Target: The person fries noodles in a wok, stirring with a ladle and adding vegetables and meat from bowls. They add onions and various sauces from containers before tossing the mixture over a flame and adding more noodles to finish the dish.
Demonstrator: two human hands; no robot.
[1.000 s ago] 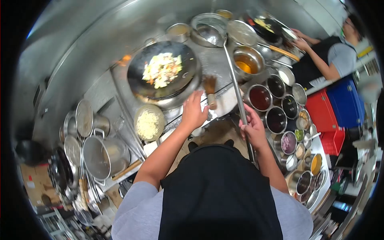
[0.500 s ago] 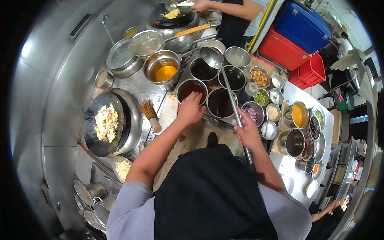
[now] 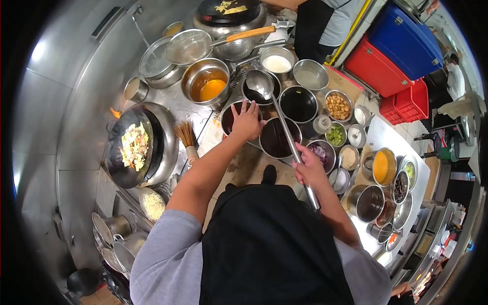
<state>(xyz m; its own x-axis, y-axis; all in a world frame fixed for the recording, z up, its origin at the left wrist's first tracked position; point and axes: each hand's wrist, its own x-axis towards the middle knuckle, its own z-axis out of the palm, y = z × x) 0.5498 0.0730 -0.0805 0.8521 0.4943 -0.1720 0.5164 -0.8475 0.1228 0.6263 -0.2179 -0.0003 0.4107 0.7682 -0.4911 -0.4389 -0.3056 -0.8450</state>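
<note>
My right hand is wrapped round the long metal handle of a ladle, whose bowl overlaps a pot of dark liquid. My left hand spreads its fingers over the rim of the dark red pot, covering part of its contents. Right of that hand stands another dark-filled pot, crossed by the ladle's shaft. A fourth pot with black liquid is behind it.
On the left, a wok holds chopped vegetables, with a bamboo brush beside it. A strainer lies near a pot of orange oil. Several ingredient bowls line the right, including diced onion. Another person stands at the far wok.
The ladle bowl has moved left and lower, from above the rear pots to the dark pot. My left hand's fingers have spread over the red pot. The view has shifted slightly.
</note>
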